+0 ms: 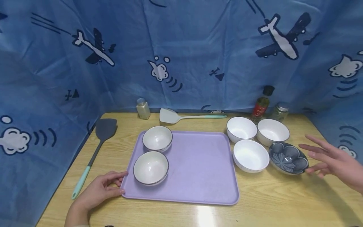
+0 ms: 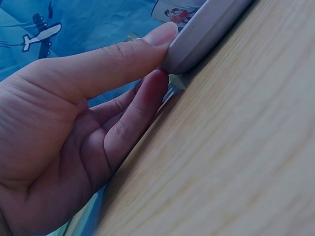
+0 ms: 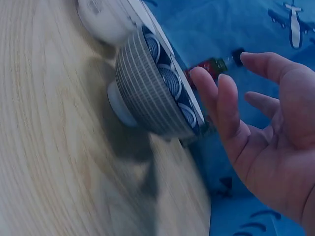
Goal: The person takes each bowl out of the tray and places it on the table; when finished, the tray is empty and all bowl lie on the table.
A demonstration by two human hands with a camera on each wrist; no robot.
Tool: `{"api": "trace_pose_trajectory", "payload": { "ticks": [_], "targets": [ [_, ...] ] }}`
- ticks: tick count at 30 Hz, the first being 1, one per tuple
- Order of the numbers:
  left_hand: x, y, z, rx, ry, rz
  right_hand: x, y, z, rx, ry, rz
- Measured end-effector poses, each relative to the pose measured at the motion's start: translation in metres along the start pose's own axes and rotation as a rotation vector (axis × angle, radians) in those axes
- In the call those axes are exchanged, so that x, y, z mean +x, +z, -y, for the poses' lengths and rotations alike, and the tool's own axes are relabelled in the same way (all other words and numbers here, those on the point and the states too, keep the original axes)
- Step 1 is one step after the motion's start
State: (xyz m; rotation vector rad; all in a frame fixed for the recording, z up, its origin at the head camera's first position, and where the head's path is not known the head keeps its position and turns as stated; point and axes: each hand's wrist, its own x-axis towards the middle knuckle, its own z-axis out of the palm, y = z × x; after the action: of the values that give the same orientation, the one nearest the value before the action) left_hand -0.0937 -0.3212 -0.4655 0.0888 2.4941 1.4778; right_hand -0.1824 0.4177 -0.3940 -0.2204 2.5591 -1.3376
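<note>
The near left corner of the lavender tray is pinched between the thumb and fingers of the left hand, presumably so that the tray is kept from sliding. Just to the right of that hand, a pale bowl is set on the tray, and a second bowl is placed beyond it, farther from the hand; a row along the tray's left side seems intended. The right hand is held with its fingers spread apart and nothing gripped, perhaps so that a bowl's width can be spanned. The dark patterned bowl is found just to its left on the table; whether its rim is touched cannot be told. Farther left of that hand, a white bowl is placed near the tray's edge, with two more bowls grouped behind it, probably so that all are kept within reach.
</note>
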Motion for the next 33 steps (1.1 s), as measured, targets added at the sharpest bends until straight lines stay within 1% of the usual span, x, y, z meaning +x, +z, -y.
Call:
{"api": "trace_pose_trajectory", "payload": {
  "ticks": [3, 6, 11, 17, 21, 24, 26, 30, 33],
  "targets": [
    [0.001, -0.001, -0.001, 0.001, 0.000, 0.005, 0.000, 0.006, 0.010, 0.033, -0.033, 0.017],
    [0.000, -0.001, -0.001, 0.000, -0.003, 0.006, 0.006, 0.016, 0.021, 0.073, -0.060, 0.046],
    [0.000, -0.001, -0.001, -0.002, -0.009, 0.001, 0.022, 0.033, 0.041, 0.140, -0.116, 0.119],
    [0.000, 0.000, 0.000, -0.003, -0.023, 0.000, 0.041, 0.056, 0.069, 0.179, -0.141, 0.198],
    [0.000, 0.000, -0.001, -0.002, -0.016, 0.000, 0.053, 0.072, 0.084, 0.209, -0.167, 0.251],
    [-0.001, 0.000, -0.002, 0.006, -0.008, 0.000, 0.063, 0.083, 0.094, 0.223, -0.170, 0.288],
    [-0.002, -0.001, -0.003, 0.007, -0.007, -0.001, 0.072, 0.091, 0.101, 0.242, -0.156, 0.311],
    [-0.003, -0.001, -0.004, 0.003, -0.007, -0.004, 0.088, 0.108, 0.115, 0.263, -0.124, 0.337],
    [-0.003, 0.000, -0.006, -0.005, -0.012, 0.000, 0.099, 0.122, 0.125, 0.305, -0.111, 0.346]
  ]
}}
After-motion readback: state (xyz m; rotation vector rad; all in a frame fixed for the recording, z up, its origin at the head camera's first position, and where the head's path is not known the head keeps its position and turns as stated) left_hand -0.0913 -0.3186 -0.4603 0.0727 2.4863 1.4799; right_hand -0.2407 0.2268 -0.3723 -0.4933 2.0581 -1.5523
